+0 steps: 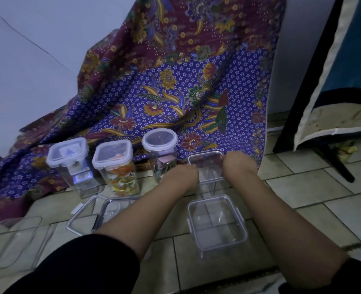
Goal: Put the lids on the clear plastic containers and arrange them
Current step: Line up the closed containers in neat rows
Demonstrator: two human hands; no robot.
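Three tall clear containers stand in a row against the patterned cloth, each with a lid on: a square one (68,153) at the left, a square one with colourful contents (114,155) in the middle, a round one (160,141) to its right. At the right end of the row stands a fourth tall clear container (207,164) with a clear lid on top. My left hand (186,172) grips its left side and my right hand (238,163) its right side. Nearer me sits a lower square clear container (216,221) with no lid.
Clear lids or shallow containers (103,211) lie on the tiled floor in front of the row, and another clear one (14,240) at the far left. The patterned cloth (175,92) hangs down a wall. A dark stand (334,164) rises at the right.
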